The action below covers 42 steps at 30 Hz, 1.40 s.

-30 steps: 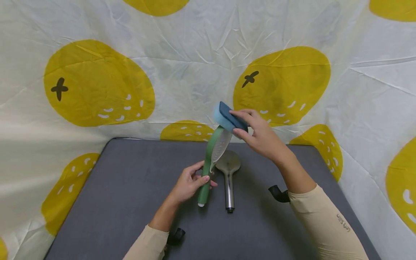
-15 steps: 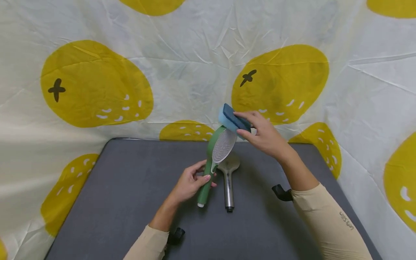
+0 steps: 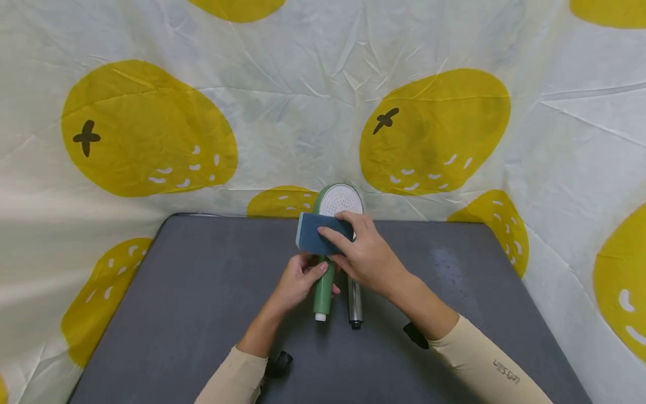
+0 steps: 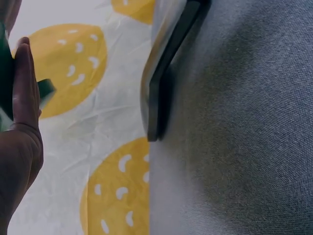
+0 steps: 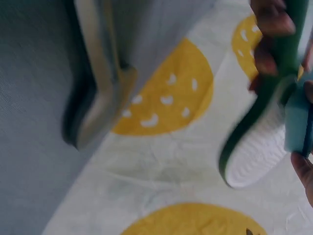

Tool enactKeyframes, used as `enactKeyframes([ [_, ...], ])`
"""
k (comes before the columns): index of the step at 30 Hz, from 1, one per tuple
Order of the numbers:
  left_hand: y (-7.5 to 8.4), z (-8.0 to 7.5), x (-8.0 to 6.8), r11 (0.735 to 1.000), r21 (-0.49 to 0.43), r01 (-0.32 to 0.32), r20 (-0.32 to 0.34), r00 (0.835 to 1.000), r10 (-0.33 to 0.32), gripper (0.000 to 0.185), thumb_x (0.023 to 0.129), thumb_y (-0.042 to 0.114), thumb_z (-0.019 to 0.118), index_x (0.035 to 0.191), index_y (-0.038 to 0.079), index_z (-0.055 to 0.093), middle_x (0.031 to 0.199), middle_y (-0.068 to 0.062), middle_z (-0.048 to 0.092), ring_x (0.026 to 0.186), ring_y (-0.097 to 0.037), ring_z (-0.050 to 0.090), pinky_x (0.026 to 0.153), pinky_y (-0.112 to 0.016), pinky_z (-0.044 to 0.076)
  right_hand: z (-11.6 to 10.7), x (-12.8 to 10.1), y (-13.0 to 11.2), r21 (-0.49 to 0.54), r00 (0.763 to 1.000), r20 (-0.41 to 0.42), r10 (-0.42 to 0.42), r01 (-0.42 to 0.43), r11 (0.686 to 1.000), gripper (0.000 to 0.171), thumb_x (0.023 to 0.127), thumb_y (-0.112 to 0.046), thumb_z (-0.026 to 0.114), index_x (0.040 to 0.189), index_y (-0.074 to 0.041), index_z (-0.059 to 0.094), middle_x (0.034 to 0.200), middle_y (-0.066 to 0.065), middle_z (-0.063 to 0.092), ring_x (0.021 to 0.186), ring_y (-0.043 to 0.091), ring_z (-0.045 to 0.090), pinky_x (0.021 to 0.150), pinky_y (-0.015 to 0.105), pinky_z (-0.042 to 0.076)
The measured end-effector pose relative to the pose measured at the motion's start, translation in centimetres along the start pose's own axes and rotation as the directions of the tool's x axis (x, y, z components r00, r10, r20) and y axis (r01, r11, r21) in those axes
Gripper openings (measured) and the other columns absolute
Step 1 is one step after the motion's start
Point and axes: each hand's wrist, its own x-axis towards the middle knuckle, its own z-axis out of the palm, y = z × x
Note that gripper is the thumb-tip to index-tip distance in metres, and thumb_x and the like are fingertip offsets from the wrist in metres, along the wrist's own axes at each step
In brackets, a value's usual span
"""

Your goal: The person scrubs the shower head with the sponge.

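My left hand [image 3: 299, 283] grips the handle of a green shower head [image 3: 342, 199], which stands raised with its white nozzle face toward me. A blue sponge [image 3: 318, 234] with a dark scouring side is pinched between the thumb and fingers of my right hand [image 3: 370, 252]. It covers the lower part of the nozzle face and the neck in the head view. From the right wrist view, the sponge [image 5: 297, 120] lies at the neck end of the white face [image 5: 257, 154]. A second, metallic shower head [image 3: 355, 303] rests on the table, its upper part hidden behind my hands.
The dark grey table [image 3: 212, 297] spreads under both arms. Behind it hangs a white cloth [image 3: 298, 112] printed with yellow fruit shapes. A damp-looking patch [image 3: 449, 269] marks the table at the right. Black wrist mounts [image 3: 279, 363] stick out by the sleeves.
My right hand has brought the sponge down and left, from the shower head's top edge to its neck. The green shower head has turned so its nozzle face points toward me.
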Motion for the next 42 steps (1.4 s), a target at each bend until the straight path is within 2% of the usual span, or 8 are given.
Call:
enactKeyframes([
  [4, 0.2, 0.0, -0.1, 1.000, 0.003, 0.006, -0.021, 1.000, -0.006, 0.045, 0.108, 0.009, 0.049, 0.146, -0.013, 0.039, 0.110, -0.029, 0.064, 0.071, -0.035, 0.075, 0.069, -0.044, 0.065, 0.8, -0.6, -0.7, -0.033, 1.000, 0.000, 0.000, 0.000, 0.999, 0.060, 0.086, -0.024, 0.086, 0.140, -0.015, 0.062, 0.138, 0.027, 0.050, 0.116, 0.043, 0.053, 0.093, 0.051, 0.057],
  [9, 0.3, 0.0, -0.1, 0.999, -0.020, 0.051, -0.009, 0.999, -0.051, 0.050, 0.106, 0.006, 0.051, 0.151, -0.010, 0.036, 0.122, -0.050, 0.051, 0.068, -0.021, 0.074, 0.068, -0.047, 0.065, 0.8, -0.3, 0.0, -0.019, 0.999, -0.013, 0.042, -0.042, 0.999, 0.061, 0.085, -0.021, 0.087, 0.140, -0.016, 0.061, 0.139, 0.026, 0.049, 0.120, 0.043, 0.052, 0.095, 0.052, 0.057],
  [15, 0.1, 0.1, -0.2, 0.994, -0.058, 0.098, 0.067, 0.993, -0.094, 0.055, 0.104, 0.002, 0.056, 0.153, -0.008, 0.036, 0.128, -0.046, 0.054, 0.075, -0.025, 0.076, 0.078, -0.057, 0.062, 0.0, 1.1, 1.6, -0.014, 0.994, -0.060, 0.092, -0.093, 0.996, 0.060, 0.086, -0.019, 0.086, 0.140, -0.014, 0.059, 0.140, 0.029, 0.048, 0.124, 0.046, 0.052, 0.097, 0.054, 0.057],
  [21, -0.5, 0.0, -0.3, 0.996, -0.027, 0.080, 0.074, 0.994, -0.078, 0.053, 0.104, 0.004, 0.059, 0.152, -0.005, 0.041, 0.131, -0.023, 0.063, 0.085, -0.046, 0.075, 0.083, -0.046, 0.064, -0.9, 2.6, 4.1, 0.023, 0.976, -0.080, 0.202, -0.201, 0.979, 0.063, 0.088, -0.017, 0.084, 0.143, -0.011, 0.056, 0.142, 0.032, 0.047, 0.127, 0.047, 0.050, 0.098, 0.057, 0.054],
  [24, -0.6, 0.0, -0.4, 0.998, -0.017, 0.062, 0.070, 0.996, -0.061, 0.053, 0.105, 0.006, 0.058, 0.153, -0.005, 0.040, 0.131, -0.025, 0.062, 0.087, -0.053, 0.071, 0.084, -0.043, 0.064, -1.0, 2.8, 4.9, 0.046, 0.970, -0.076, 0.232, -0.229, 0.972, 0.064, 0.088, -0.017, 0.084, 0.144, -0.010, 0.056, 0.141, 0.032, 0.047, 0.127, 0.046, 0.049, 0.100, 0.058, 0.052],
  [30, -0.8, 0.3, -0.4, 1.000, -0.029, 0.007, 0.064, 0.998, -0.005, 0.053, 0.107, 0.007, 0.055, 0.153, -0.010, 0.035, 0.128, -0.028, 0.063, 0.088, -0.059, 0.068, 0.082, -0.040, 0.064, -0.3, 1.5, 3.8, 0.021, 0.990, -0.083, 0.116, -0.115, 0.993, 0.063, 0.085, -0.018, 0.087, 0.141, -0.010, 0.056, 0.138, 0.032, 0.050, 0.123, 0.048, 0.053, 0.098, 0.058, 0.053],
  [37, -1.1, 0.3, -0.1, 0.997, -0.071, -0.011, 0.061, 0.998, 0.016, 0.052, 0.108, 0.005, 0.051, 0.151, -0.014, 0.031, 0.130, -0.044, 0.053, 0.088, -0.044, 0.075, 0.085, -0.056, 0.060, 0.7, -1.7, 1.6, 0.009, 0.998, -0.008, 0.060, -0.060, 0.998, 0.065, 0.084, -0.023, 0.088, 0.140, -0.014, 0.057, 0.137, 0.028, 0.049, 0.120, 0.046, 0.053, 0.098, 0.058, 0.054],
  [42, -1.1, 0.4, 0.2, 0.997, -0.071, -0.002, 0.081, 0.997, 0.007, 0.052, 0.108, 0.005, 0.049, 0.153, -0.013, 0.029, 0.138, -0.047, 0.046, 0.092, -0.033, 0.077, 0.086, -0.049, 0.063, 0.5, -2.7, 1.0, -0.021, 0.999, -0.004, 0.047, -0.047, 0.999, 0.066, 0.082, -0.025, 0.090, 0.140, -0.016, 0.060, 0.138, 0.027, 0.050, 0.121, 0.044, 0.053, 0.096, 0.054, 0.056],
])
